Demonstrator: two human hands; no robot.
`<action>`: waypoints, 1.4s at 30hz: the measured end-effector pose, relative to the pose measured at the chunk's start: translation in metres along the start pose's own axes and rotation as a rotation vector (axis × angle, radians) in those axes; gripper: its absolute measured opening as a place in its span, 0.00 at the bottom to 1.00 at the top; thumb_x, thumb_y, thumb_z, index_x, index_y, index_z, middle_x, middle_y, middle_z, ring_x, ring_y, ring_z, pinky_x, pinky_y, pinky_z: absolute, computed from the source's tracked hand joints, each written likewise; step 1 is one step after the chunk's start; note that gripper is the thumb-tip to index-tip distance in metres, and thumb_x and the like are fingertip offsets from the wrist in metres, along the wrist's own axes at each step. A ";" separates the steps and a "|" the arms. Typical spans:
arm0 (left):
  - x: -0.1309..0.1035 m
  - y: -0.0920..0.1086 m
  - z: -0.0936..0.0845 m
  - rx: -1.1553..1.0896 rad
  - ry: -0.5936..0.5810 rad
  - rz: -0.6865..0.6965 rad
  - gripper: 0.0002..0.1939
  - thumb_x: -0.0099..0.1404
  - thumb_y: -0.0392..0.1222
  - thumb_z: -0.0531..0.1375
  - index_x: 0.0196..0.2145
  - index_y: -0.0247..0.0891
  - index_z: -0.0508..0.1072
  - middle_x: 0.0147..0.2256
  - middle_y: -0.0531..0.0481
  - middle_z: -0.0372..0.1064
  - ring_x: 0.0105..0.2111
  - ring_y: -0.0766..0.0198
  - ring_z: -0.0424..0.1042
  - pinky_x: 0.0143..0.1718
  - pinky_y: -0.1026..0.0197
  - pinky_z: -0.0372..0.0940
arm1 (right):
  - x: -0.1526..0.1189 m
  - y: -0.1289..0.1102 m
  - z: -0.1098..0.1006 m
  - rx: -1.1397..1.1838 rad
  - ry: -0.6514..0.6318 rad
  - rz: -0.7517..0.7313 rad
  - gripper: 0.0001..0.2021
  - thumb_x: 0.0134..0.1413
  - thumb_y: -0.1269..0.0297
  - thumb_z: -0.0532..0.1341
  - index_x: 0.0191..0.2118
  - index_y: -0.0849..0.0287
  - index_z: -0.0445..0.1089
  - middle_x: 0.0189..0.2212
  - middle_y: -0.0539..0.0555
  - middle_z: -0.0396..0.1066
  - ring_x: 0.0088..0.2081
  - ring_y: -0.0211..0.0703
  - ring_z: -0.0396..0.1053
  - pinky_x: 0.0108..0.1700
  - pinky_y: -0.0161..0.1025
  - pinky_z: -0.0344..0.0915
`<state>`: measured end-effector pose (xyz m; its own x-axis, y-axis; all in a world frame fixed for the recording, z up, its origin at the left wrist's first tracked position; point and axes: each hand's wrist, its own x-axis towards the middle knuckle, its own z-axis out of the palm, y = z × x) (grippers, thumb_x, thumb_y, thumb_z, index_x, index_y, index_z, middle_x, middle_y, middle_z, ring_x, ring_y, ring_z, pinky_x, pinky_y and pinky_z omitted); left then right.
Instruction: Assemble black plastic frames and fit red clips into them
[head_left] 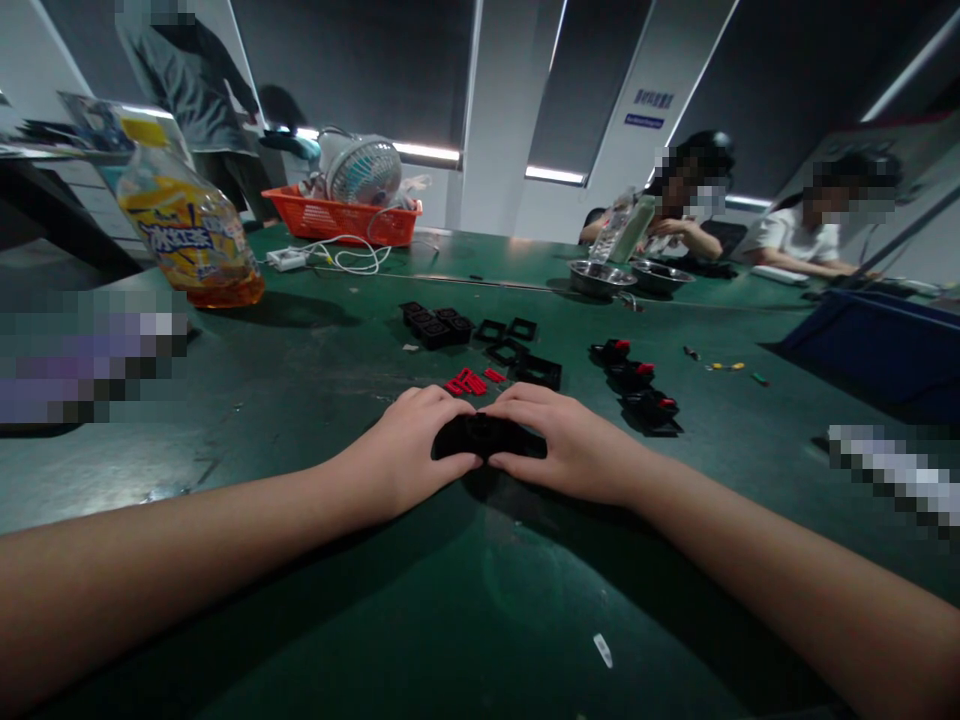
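Both hands meet at a dark black plastic part low over the green table. My left hand grips its left end between thumb and fingers, and my right hand grips the right end the same way. The part's exact kind is hard to make out in the shadow. Just beyond the fingers lie small red plastic pieces and a black square frame. Further off sits a cluster of black blocks. To the right, black assemblies with red tabs stand in a slanting row.
A tea bottle stands at the left. Behind it are an orange basket with a fan and a white cable. Metal bowls stand farther back, near two seated people. A blue bin is at the right.
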<state>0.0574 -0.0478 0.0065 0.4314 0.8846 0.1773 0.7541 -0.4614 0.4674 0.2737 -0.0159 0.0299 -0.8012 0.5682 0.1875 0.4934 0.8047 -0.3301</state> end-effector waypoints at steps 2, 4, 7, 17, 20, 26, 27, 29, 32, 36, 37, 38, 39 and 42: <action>0.000 0.001 0.000 0.006 -0.004 -0.003 0.20 0.62 0.42 0.63 0.51 0.35 0.73 0.49 0.41 0.70 0.52 0.47 0.65 0.57 0.44 0.60 | 0.000 0.000 0.000 0.000 -0.001 -0.003 0.15 0.58 0.64 0.64 0.50 0.62 0.72 0.47 0.61 0.72 0.48 0.49 0.70 0.51 0.46 0.68; 0.000 0.001 0.000 0.009 -0.005 -0.003 0.20 0.62 0.42 0.63 0.51 0.35 0.73 0.49 0.41 0.70 0.51 0.47 0.65 0.56 0.44 0.61 | 0.001 0.000 0.000 -0.003 -0.001 -0.002 0.15 0.58 0.64 0.64 0.50 0.62 0.72 0.48 0.61 0.71 0.48 0.49 0.69 0.51 0.46 0.68; 0.000 0.001 0.000 0.000 0.002 -0.001 0.20 0.62 0.42 0.64 0.51 0.34 0.73 0.50 0.40 0.70 0.52 0.47 0.65 0.57 0.44 0.60 | 0.001 0.000 0.000 -0.008 -0.007 -0.003 0.16 0.57 0.64 0.64 0.50 0.63 0.72 0.48 0.61 0.71 0.49 0.49 0.69 0.52 0.46 0.67; 0.001 0.001 0.000 0.008 0.001 0.004 0.20 0.62 0.42 0.64 0.51 0.34 0.73 0.49 0.40 0.70 0.52 0.47 0.65 0.56 0.44 0.61 | 0.000 0.000 0.000 -0.012 -0.012 0.001 0.17 0.57 0.64 0.64 0.51 0.64 0.72 0.48 0.61 0.71 0.49 0.49 0.69 0.52 0.45 0.67; 0.001 0.002 -0.001 0.007 -0.004 -0.003 0.20 0.62 0.42 0.64 0.51 0.34 0.73 0.49 0.41 0.70 0.52 0.47 0.65 0.56 0.44 0.61 | 0.000 0.000 0.000 -0.014 -0.005 -0.009 0.17 0.58 0.64 0.64 0.51 0.65 0.72 0.48 0.61 0.71 0.48 0.49 0.69 0.52 0.45 0.67; 0.000 0.001 0.000 -0.002 0.002 -0.012 0.20 0.61 0.41 0.64 0.51 0.34 0.73 0.50 0.40 0.70 0.53 0.47 0.65 0.57 0.45 0.60 | 0.001 -0.001 0.000 -0.020 -0.015 -0.001 0.17 0.58 0.64 0.64 0.51 0.64 0.72 0.48 0.61 0.71 0.49 0.49 0.69 0.52 0.45 0.67; -0.001 0.001 0.000 -0.003 0.003 -0.013 0.20 0.61 0.41 0.64 0.51 0.34 0.73 0.50 0.40 0.70 0.53 0.48 0.65 0.57 0.45 0.61 | 0.001 -0.001 0.000 -0.021 -0.014 -0.003 0.16 0.58 0.64 0.64 0.51 0.64 0.72 0.48 0.61 0.71 0.49 0.49 0.69 0.52 0.45 0.67; -0.001 0.001 0.001 -0.001 0.006 -0.012 0.20 0.61 0.41 0.64 0.51 0.34 0.73 0.50 0.40 0.70 0.53 0.48 0.65 0.57 0.45 0.61 | 0.001 0.000 0.000 -0.021 -0.011 -0.010 0.16 0.58 0.63 0.64 0.51 0.64 0.72 0.48 0.61 0.71 0.49 0.49 0.69 0.52 0.45 0.67; 0.000 0.001 0.001 0.001 0.010 -0.004 0.20 0.61 0.42 0.65 0.51 0.34 0.73 0.50 0.40 0.70 0.52 0.47 0.65 0.57 0.44 0.61 | 0.001 0.001 0.001 -0.021 -0.012 -0.007 0.16 0.57 0.63 0.65 0.50 0.63 0.72 0.48 0.61 0.71 0.49 0.49 0.69 0.52 0.45 0.67; 0.001 0.001 0.001 0.008 0.000 -0.002 0.21 0.61 0.41 0.64 0.51 0.33 0.73 0.50 0.40 0.70 0.52 0.47 0.65 0.57 0.44 0.61 | 0.000 0.001 0.001 -0.023 -0.008 -0.006 0.16 0.57 0.64 0.64 0.51 0.63 0.72 0.48 0.61 0.71 0.49 0.49 0.69 0.52 0.45 0.67; 0.001 0.001 0.001 0.011 0.001 -0.002 0.21 0.61 0.41 0.64 0.51 0.33 0.73 0.50 0.40 0.70 0.52 0.47 0.65 0.57 0.44 0.61 | 0.000 0.001 0.001 -0.025 -0.006 -0.011 0.16 0.57 0.64 0.64 0.51 0.64 0.72 0.48 0.61 0.71 0.49 0.49 0.69 0.52 0.45 0.67; 0.001 0.001 0.001 0.012 0.003 -0.002 0.21 0.61 0.41 0.64 0.51 0.33 0.73 0.50 0.39 0.70 0.52 0.47 0.65 0.57 0.44 0.61 | 0.000 0.001 0.001 -0.027 -0.005 -0.017 0.17 0.57 0.64 0.64 0.51 0.64 0.72 0.48 0.61 0.71 0.49 0.49 0.69 0.52 0.45 0.67; 0.000 0.001 0.001 0.011 0.004 0.000 0.21 0.61 0.41 0.64 0.51 0.33 0.73 0.50 0.39 0.70 0.52 0.47 0.65 0.57 0.44 0.61 | 0.000 0.001 0.001 -0.029 -0.003 -0.023 0.17 0.57 0.64 0.64 0.51 0.65 0.72 0.47 0.61 0.71 0.48 0.49 0.69 0.52 0.45 0.67; 0.000 0.000 0.001 0.008 0.007 0.004 0.21 0.62 0.41 0.64 0.51 0.33 0.73 0.50 0.40 0.70 0.53 0.47 0.65 0.58 0.44 0.60 | 0.001 0.000 0.001 -0.033 0.000 -0.033 0.16 0.57 0.64 0.64 0.50 0.65 0.72 0.47 0.61 0.71 0.48 0.48 0.70 0.51 0.45 0.67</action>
<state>0.0582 -0.0480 0.0061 0.4311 0.8831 0.1850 0.7560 -0.4655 0.4601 0.2732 -0.0154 0.0294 -0.8172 0.5413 0.1977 0.4778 0.8283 -0.2928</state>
